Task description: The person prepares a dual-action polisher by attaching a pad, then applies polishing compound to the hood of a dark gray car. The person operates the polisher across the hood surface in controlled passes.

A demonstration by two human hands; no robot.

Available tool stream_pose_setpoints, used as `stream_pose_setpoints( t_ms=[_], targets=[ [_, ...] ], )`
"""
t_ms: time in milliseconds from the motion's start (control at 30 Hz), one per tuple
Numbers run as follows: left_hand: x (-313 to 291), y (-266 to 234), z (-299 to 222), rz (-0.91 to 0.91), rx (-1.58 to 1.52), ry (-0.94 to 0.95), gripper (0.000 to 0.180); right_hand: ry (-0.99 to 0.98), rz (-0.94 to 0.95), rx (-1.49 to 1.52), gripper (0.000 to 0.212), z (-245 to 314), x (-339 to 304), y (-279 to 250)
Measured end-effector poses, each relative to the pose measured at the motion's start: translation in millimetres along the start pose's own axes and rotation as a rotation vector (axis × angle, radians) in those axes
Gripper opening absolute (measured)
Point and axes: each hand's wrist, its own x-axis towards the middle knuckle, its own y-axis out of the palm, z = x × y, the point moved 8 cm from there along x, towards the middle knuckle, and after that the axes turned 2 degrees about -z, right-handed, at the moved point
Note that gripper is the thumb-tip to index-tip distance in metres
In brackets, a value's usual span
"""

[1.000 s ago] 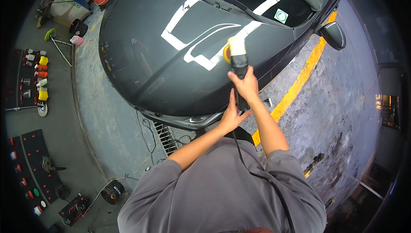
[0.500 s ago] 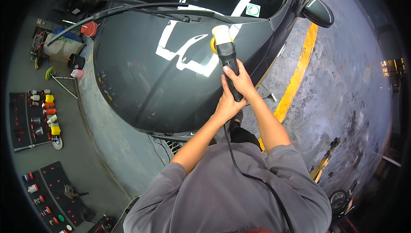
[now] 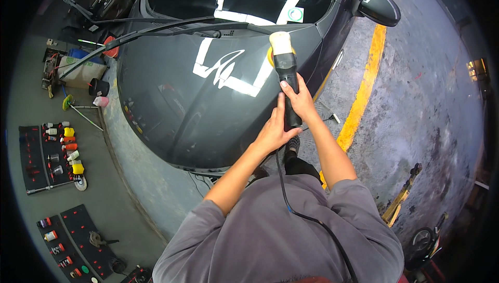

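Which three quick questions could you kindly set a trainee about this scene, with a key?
1. Which colour is the front end of the polisher?
a) blue b) cream c) red
2. True or false: the right hand is nearer that front end than the left hand is.
3. Fill the gap: the stripe on the floor, to the right of the car, is ____.

Key: 1 b; 2 true; 3 yellow.
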Motion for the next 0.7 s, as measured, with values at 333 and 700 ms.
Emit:
stream_pose_setpoints(
  t_ms=[333, 700],
  targets=[
    [71, 27, -14, 0.006, -0.403, -0.281, 0.130, -0.027, -0.092, 0.101, 0.076, 14, 42, -46],
    [-5, -1, 52, -0.307, -0.507, -0.237, 0.124, 0.055, 0.134, -0.096, 0.103, 8, -14, 62]
  ],
)
